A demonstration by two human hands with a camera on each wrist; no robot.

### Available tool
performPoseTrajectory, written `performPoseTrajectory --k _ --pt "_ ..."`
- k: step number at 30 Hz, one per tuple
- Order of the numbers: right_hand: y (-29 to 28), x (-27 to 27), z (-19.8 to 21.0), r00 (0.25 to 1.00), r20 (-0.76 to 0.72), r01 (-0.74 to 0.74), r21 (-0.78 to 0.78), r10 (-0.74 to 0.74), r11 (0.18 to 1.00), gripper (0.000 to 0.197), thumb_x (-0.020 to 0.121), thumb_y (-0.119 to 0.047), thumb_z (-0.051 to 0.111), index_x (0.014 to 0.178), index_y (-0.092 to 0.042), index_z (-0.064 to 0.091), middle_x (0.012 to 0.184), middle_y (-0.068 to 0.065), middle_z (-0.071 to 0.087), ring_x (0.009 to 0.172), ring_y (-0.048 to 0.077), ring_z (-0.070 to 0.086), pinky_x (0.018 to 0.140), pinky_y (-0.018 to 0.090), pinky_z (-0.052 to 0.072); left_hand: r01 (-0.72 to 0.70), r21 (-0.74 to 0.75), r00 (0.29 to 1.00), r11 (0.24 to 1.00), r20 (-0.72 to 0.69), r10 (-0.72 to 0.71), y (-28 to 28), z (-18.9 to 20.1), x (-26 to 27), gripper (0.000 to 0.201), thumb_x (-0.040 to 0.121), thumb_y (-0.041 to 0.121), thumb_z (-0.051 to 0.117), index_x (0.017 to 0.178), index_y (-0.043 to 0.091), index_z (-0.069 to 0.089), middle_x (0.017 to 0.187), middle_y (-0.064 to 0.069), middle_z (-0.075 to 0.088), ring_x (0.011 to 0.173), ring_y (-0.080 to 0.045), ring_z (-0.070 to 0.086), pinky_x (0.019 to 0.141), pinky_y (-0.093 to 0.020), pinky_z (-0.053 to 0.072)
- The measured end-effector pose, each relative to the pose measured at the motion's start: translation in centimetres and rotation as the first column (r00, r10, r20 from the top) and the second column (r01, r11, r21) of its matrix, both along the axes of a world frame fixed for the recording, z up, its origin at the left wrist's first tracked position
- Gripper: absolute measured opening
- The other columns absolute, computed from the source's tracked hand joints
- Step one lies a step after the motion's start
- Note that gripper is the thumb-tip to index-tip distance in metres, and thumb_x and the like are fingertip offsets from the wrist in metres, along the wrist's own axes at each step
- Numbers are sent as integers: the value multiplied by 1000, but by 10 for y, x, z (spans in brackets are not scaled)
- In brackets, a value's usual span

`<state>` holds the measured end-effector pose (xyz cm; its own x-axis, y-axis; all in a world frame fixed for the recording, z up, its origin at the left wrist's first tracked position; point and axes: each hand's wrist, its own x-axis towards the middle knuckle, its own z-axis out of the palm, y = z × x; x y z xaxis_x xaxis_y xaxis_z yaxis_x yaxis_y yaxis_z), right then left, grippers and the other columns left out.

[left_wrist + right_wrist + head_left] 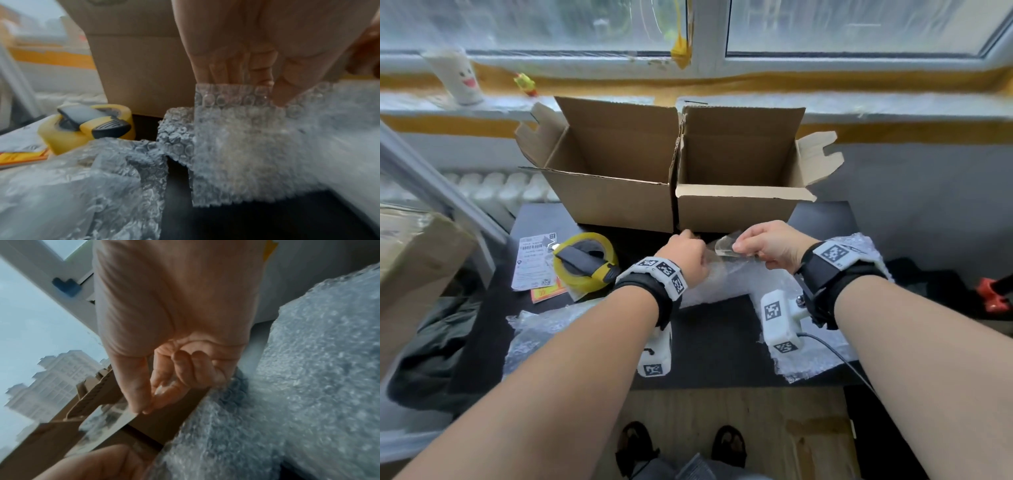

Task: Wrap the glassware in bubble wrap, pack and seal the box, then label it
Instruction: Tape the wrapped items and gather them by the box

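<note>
Both hands on the bubble wrap (726, 277) sheet near the table (715, 346) back edge: left hand (686, 257) pinches its edge, right hand (768, 245) pinches a clear strip (724, 247). Sheet's long axis runs left-right.

open boxes (674, 164) block behind, tape roll (585, 262) left

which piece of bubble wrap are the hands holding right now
The middle sheet, in front of the boxes: both the left hand and right hand pinch its top edge. The other pieces lie untouched on the table.

Clear glass (726, 247) lies tilted on bubble wrap (736, 277) before open box (736, 209).
</note>
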<state>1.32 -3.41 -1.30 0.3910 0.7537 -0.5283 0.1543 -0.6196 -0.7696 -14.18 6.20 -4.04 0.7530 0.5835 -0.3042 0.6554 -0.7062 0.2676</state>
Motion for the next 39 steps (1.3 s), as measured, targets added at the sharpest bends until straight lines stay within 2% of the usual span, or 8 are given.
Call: performPoseTrajectory --k 7,12,19,24,30,33,35,39 --pt "20 -12 -4 975 158 -162 32 155 986 8 80 -19 76 80 -11 72 71 -2 63 68 6 55 54 14 41 -158 -144 986 977 23 163 26 -5 4 21 89 24 62 108 14 64 111 -5 64 103 -25 60 85 -34 49" --pt "45 -22 -21 932 292 -220 -19 216 975 12 77 -28 78 76 -18 71 75 -1 67 74 13 62 66 26 51 -187 -177 972 966 107 207 31 -19 -3 18 90 19 61 103 10 68 105 -7 67 97 -25 62 80 -30 46" --pt "61 -26 -42 883 373 -245 -150 284 958 22 73 -38 80 74 -24 63 76 -4 66 74 14 61 65 28 46 -221 -341 930 914 208 303 37 -29 -8 21 82 28 72 66 22 59 65 10 58 62 -6 53 53 -17 36" --pt "63 -27 -47 873 378 -255 -187 309 949 29 70 -44 82 75 -25 60 76 -6 65 70 10 58 59 26 41 -227 -389 920 893 214 327 42 -33 -9 18 78 29 76 67 24 62 71 9 63 66 -7 57 59 -20 44" --pt "66 -30 -53 864 396 -251 -196 311 948 28 70 -42 82 75 -24 62 81 -2 69 79 16 65 75 34 54 -320 -503 870 803 180 460 46 -31 -8 17 76 8 63 69 23 65 79 4 67 82 -18 64 76 -32 56" --pt "68 -30 -54 863 397 -244 -215 313 946 27 70 -42 82 73 -25 60 87 0 69 84 18 65 79 36 55 -329 -558 837 762 201 509 47 -29 -9 8 75 25 71 79 23 65 85 2 68 84 -18 64 77 -34 55" --pt "69 -29 -53 849 411 -246 -248 332 937 25 71 -42 81 73 -27 61 94 2 69 88 19 63 81 35 55 -302 -531 848 792 230 478 46 -33 -10 30 68 40 79 85 22 62 86 4 66 81 -14 63 74 -32 54" --pt "64 -30 -52 872 381 -262 -166 306 951 35 66 -47 83 78 -21 63 82 -1 69 78 16 63 69 32 51 -297 -481 851 825 258 457 48 -39 -14 29 67 32 81 82 20 59 86 2 68 79 -15 64 75 -33 56"
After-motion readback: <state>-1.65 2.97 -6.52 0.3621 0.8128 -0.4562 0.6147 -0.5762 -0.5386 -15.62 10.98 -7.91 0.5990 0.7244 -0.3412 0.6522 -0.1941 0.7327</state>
